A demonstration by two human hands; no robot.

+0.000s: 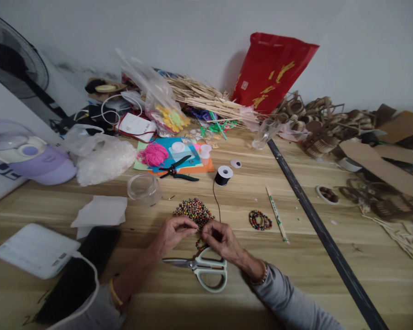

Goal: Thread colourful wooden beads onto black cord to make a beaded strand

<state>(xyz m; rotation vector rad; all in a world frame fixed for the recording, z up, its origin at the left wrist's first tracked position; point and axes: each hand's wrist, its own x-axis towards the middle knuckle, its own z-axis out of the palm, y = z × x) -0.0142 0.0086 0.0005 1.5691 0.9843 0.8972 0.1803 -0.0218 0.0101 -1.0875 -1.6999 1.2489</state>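
Note:
Multicoloured beads (193,211) lie in a loose pile on the wooden table. At the near side of that pile, the thumb and forefinger of my left hand (174,233) are pinched together; what is between them is too small to name. My right hand (225,242) is closed, fingertips close to the left ones, on a black cord (216,201) that runs down from a spool (223,175). A short string of beads (201,245) hangs or lies just below the right fingers. Scissors (206,269) with pale handles lie right under my hands, blades to the left.
A finished-looking bead bracelet (260,220) and a wrapped stick (277,214) lie to the right, before a long dark strip (323,229). A clear jar (143,189), black pliers (179,169) and pink yarn (153,155) are beyond. A white power bank (36,250) sits left.

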